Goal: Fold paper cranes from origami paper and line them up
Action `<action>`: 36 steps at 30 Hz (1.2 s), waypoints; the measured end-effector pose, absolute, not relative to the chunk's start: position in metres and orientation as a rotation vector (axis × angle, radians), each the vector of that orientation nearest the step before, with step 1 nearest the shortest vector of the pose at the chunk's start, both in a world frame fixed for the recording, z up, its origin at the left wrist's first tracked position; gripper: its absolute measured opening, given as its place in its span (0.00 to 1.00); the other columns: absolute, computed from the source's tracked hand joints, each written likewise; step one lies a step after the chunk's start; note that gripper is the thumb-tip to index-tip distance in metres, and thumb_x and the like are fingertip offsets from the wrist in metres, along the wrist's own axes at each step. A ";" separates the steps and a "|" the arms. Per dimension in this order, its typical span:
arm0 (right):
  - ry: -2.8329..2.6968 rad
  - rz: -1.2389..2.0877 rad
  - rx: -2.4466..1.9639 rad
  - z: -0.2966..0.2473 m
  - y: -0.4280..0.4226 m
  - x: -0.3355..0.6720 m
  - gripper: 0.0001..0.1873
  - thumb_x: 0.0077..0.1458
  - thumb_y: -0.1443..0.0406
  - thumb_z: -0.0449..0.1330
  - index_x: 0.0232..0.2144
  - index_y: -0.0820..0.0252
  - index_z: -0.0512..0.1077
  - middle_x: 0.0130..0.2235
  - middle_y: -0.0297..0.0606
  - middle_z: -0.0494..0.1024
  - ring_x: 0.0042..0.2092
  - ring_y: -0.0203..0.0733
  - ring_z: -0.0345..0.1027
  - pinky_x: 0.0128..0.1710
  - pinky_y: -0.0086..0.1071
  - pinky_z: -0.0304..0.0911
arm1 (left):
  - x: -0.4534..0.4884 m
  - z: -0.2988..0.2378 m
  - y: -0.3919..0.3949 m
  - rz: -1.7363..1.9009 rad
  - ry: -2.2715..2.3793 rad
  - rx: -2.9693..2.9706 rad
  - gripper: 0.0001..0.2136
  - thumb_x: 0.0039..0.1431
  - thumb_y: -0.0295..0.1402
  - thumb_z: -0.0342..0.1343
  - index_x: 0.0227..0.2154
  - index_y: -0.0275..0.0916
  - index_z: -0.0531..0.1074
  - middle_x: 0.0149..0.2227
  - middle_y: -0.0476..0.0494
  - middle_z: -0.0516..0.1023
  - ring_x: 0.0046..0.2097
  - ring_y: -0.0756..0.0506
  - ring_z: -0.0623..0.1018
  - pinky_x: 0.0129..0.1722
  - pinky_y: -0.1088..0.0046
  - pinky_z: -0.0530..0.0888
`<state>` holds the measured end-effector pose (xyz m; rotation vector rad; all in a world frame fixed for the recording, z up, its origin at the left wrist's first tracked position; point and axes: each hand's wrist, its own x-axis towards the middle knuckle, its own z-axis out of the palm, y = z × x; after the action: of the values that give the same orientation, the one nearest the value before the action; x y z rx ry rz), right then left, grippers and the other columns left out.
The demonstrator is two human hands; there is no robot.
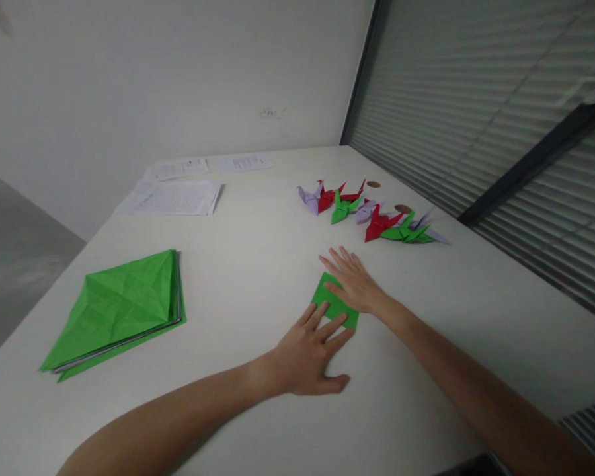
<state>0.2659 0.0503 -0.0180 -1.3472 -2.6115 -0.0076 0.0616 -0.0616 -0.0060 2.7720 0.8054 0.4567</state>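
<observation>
A small folded green paper (333,305) lies flat on the white table (258,264). My left hand (310,354) rests flat with its fingers stretched out, fingertips on the paper's near left edge. My right hand (353,283) lies flat and open over the paper's far right part, pressing it down. Neither hand grips anything.
A stack of square paper sheets with a creased green one on top (121,304) lies at the left. Several folded paper cranes (371,215) in red, green and lilac sit at the back right. Printed white sheets (176,195) lie at the far side. A blind-covered window stands to the right.
</observation>
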 end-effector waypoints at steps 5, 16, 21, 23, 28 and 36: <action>-2.447 -0.098 -1.465 -0.020 0.056 0.270 0.36 0.62 0.48 0.48 0.66 0.60 0.54 0.66 0.52 0.57 0.68 0.64 0.39 0.62 0.62 0.43 | 0.061 -0.003 -0.066 0.437 0.859 2.759 0.36 0.58 0.53 0.48 0.64 0.38 0.55 0.66 0.37 0.58 0.66 0.28 0.54 0.64 0.47 0.52; -2.566 0.248 -0.865 0.014 0.028 0.264 0.15 0.52 0.56 0.65 0.39 0.59 0.77 0.41 0.43 0.78 0.45 0.48 0.69 0.47 0.44 0.65 | 0.055 0.008 -0.058 0.502 1.358 2.714 0.22 0.62 0.46 0.50 0.53 0.38 0.67 0.58 0.36 0.69 0.57 0.32 0.69 0.50 0.52 0.69; -2.612 0.177 -0.902 0.009 0.025 0.258 0.12 0.53 0.59 0.65 0.38 0.59 0.77 0.41 0.43 0.77 0.44 0.48 0.70 0.46 0.45 0.66 | 0.038 0.020 -0.032 0.817 1.382 2.674 0.08 0.63 0.35 0.50 0.37 0.39 0.73 0.38 0.43 0.78 0.39 0.43 0.76 0.38 0.63 0.69; -2.616 0.179 -0.873 0.006 0.025 0.258 0.09 0.56 0.61 0.63 0.38 0.59 0.77 0.41 0.43 0.77 0.43 0.47 0.70 0.45 0.44 0.68 | 0.034 0.019 -0.027 1.002 1.346 2.665 0.06 0.62 0.33 0.51 0.35 0.39 0.72 0.36 0.44 0.77 0.38 0.44 0.75 0.37 0.65 0.68; -2.599 0.241 -0.786 0.005 0.025 0.258 0.11 0.62 0.62 0.55 0.40 0.58 0.77 0.41 0.44 0.77 0.43 0.46 0.71 0.45 0.42 0.70 | 0.033 0.012 -0.029 1.231 1.209 2.686 0.05 0.61 0.30 0.51 0.33 0.38 0.72 0.33 0.43 0.74 0.35 0.46 0.71 0.35 0.67 0.67; -2.332 0.459 -1.017 0.003 0.020 0.251 0.12 0.62 0.65 0.50 0.36 0.59 0.74 0.34 0.42 0.78 0.36 0.44 0.73 0.40 0.39 0.70 | 0.034 0.006 -0.031 1.066 1.135 2.826 0.07 0.61 0.31 0.49 0.31 0.38 0.71 0.29 0.45 0.71 0.33 0.46 0.70 0.34 0.66 0.66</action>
<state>0.2512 0.0197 0.0033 -1.0172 -2.3319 0.4595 0.0339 -0.0312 0.0059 2.8262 1.1350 1.0661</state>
